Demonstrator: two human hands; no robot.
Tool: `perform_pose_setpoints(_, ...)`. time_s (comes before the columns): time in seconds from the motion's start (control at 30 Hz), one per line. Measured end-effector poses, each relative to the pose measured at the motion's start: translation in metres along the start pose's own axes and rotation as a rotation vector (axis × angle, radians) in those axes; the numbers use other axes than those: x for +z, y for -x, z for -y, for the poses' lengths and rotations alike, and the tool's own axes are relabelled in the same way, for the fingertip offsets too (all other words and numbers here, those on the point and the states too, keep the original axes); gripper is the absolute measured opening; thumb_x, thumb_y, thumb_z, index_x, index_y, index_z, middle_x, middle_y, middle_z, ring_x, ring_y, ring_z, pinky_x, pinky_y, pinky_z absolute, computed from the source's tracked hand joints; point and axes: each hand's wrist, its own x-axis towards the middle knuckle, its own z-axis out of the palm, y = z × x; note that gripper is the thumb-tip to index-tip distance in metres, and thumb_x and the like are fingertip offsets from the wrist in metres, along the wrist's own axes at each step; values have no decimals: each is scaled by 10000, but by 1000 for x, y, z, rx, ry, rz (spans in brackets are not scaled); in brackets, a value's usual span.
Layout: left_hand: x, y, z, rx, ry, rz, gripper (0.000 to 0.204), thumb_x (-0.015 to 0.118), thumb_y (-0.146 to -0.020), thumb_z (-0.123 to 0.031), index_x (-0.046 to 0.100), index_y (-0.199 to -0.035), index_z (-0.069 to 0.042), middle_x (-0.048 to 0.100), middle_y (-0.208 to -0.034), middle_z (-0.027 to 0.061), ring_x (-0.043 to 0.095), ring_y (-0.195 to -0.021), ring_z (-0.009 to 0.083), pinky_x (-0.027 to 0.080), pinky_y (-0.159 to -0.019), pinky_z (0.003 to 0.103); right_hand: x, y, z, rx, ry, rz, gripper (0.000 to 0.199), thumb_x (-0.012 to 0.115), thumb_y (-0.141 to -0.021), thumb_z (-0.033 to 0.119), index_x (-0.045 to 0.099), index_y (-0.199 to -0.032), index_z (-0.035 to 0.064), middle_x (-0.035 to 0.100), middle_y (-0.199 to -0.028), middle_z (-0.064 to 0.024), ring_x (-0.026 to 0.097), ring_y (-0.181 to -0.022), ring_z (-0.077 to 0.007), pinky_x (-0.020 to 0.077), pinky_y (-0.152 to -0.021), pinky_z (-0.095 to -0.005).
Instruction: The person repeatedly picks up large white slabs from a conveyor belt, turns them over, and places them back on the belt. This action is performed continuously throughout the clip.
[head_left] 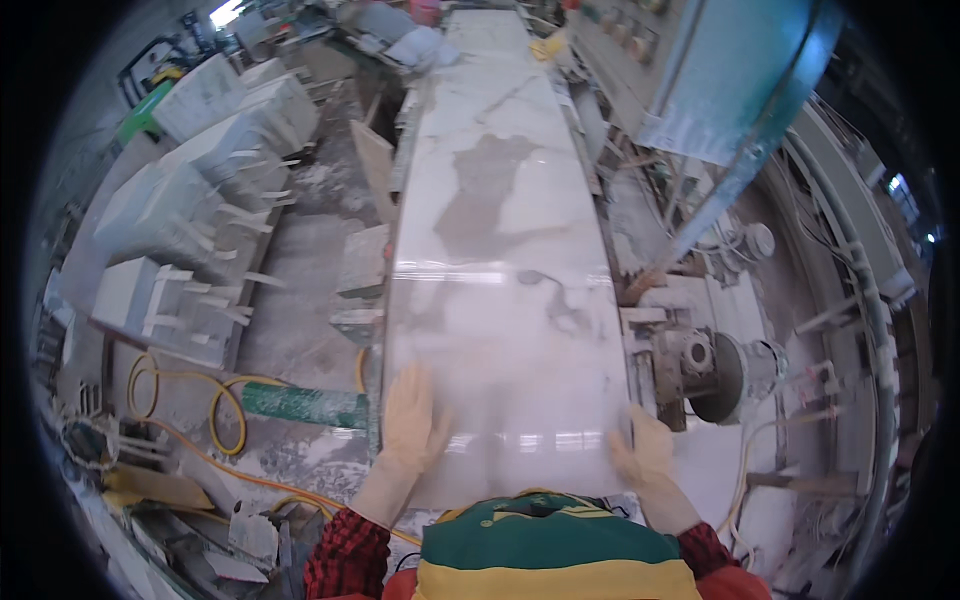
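Observation:
A long polished white stone slab (505, 375) with grey veins and a brownish-grey patch stretches away in front of me. My left hand (410, 425), in a pale cream glove, lies along its near left edge, fingers stretched forward and thumb apart. On the opposite edge rests my right hand (648, 450) in a matching glove. Its fingers look extended, with the thumb toward the slab, though motion softens them. Neither hand is wrapped round anything I can see. A green and yellow apron (550, 545) covers my front at the slab's near end.
Right of the slab is a dusty machine (690, 365) with a round disc (725, 378), below a large grey-green cabinet (715, 80). At left, stacked white pieces (190, 190) stand near a green tube (305, 405) and a yellow hose (230, 425) on the floor.

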Motion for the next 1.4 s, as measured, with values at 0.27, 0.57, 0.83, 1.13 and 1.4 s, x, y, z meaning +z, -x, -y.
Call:
perform_pose_setpoints(0.27, 21, -59, -22, 105, -49, 198, 735, 708, -985, -309, 452, -1607, -12, 402, -1690, 282, 357, -1566, 486, 260, -1304, 600, 82, -93, 43, -291, 262, -32, 828, 617, -1028, 514, 437, -1638, -15, 426, -1697, -274, 363, -1594, -446, 248, -1337, -542)
perform_pose_setpoints(0.57, 20, -66, -25, 75, -39, 207, 721, 714, -965, -328, 484, -1578, -28, 451, -1656, 268, 409, -1524, 483, 278, -1291, 615, 70, -165, 50, -282, 238, 0, 878, 620, -1022, 552, 410, -1664, -9, 411, -1717, -270, 345, -1613, -430, 228, -1345, -541)
perform_pose_setpoints(0.83, 35, -28, -20, 51, -52, -91, 666, 738, -956, -325, 560, -1521, -22, 578, -1523, 300, 527, -1410, 517, 379, -1232, 610, 83, -204, 39, -312, 288, -52, 903, 614, -1022, 567, 390, -1681, -8, 384, -1749, -241, 315, -1640, -401, 180, -1363, -522)
perform_pose_setpoints(1.13, -1, 129, -63, -335, -254, -149, 609, 669, -1006, -346, 556, -1554, -104, 553, -1568, 223, 489, -1463, 442, 364, -1239, 570, 70, -208, 49, -297, 255, 34, 929, 558, -1040, 598, 336, -1709, -7, 297, -1802, -212, 224, -1684, -370, 124, -1378, -498)
perform_pose_setpoints(1.4, 4, 169, -67, -374, -225, -142, 538, 655, -1015, -309, 552, -1503, -106, 556, -1567, 219, 510, -1446, 426, 429, -1170, 529, 115, -164, 33, -632, 222, 5, 821, 565, -1035, 531, 429, -1648, 1, 402, -1725, -236, 329, -1619, -411, 203, -1354, -533)
